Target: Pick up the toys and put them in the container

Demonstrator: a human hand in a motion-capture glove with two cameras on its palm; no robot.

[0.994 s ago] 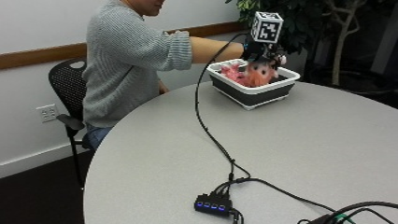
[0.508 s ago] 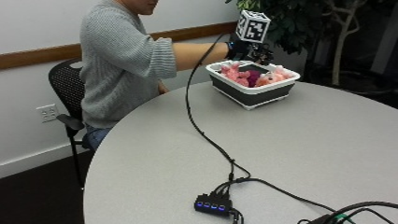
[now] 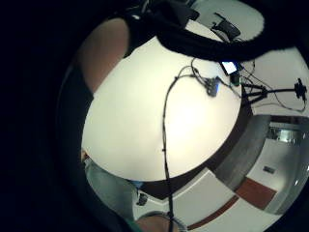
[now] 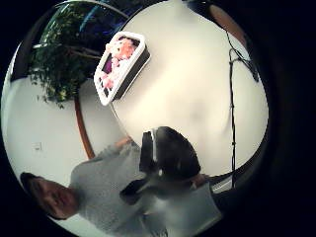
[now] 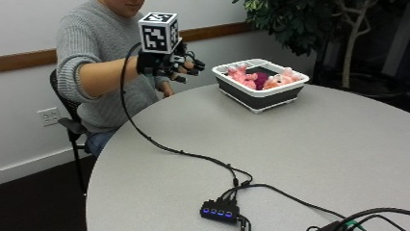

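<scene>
Your right hand: the gloved right hand point(image 5: 174, 65) is lifted in the air above the near edge of the table point(image 5: 269, 159), well apart from the container. Your fingers point(image 5: 192, 64) are only a little bent and relaxed, and you hold nothing in them.

Your arm: your forearm comes out of a grey sweater sleeve point(image 5: 77, 53) and stays level, pointing over the table.

Your other hand: you can see only a small part of the bare hand point(image 5: 167, 89) below the gloved one, near the table edge. If it holds anything, I cannot tell.

Container: the container point(image 5: 259, 94) has a white rim and dark walls. It stands on the far part of the table, close to the plant point(image 5: 301, 24).

Toys: the pink toys point(image 5: 242, 75) lie inside the container, with something dark purple between them. In the thumb side palm view you see the same toys point(image 4: 118, 59) inside the same container point(image 4: 133, 66).

Table: it is round and light grey.

Chair: you sit on a black chair point(image 5: 67, 120) beside the wall.
</scene>
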